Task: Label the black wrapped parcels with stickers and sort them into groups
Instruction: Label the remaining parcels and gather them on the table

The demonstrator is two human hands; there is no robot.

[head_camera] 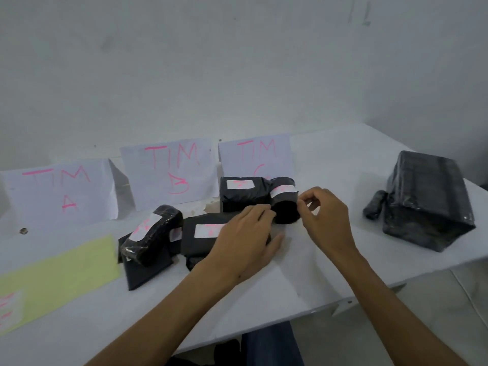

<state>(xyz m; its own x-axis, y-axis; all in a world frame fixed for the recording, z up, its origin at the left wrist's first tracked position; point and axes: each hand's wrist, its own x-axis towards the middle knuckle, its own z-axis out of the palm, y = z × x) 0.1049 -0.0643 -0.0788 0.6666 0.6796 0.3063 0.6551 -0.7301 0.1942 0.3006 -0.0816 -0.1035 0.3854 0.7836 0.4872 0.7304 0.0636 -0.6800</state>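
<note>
Both forearms are seen reaching up from the lower edge onto the white counter, which is set against a pale wall. Three white paper signs are propped along that wall, lettered in pink: the "TIM A" sign on the left, the "TIM B" sign in the middle and the "TIM C" sign to its right. A yellow-green sheet is laid flat at the near left, with small white stickers seen at its left end.

Well apart on the right, a big black wrapped box is placed, with a small black roll touching its left side. In front of the "TIM C" sign a labelled black parcel is set, and a rolled black parcel is found just beside it, a white sticker being wrapped over its top. Before the "TIM B" sign a flat black parcel with a white label lies next to an oblong black parcel, which is leaned tilted on a flat black slab.

The left hand is rested over the flat parcel, its fingers together and touching the rolled parcel's left side. The right hand is held at the rolled parcel's right side, thumb and forefinger pinched at the sticker's end.
</note>
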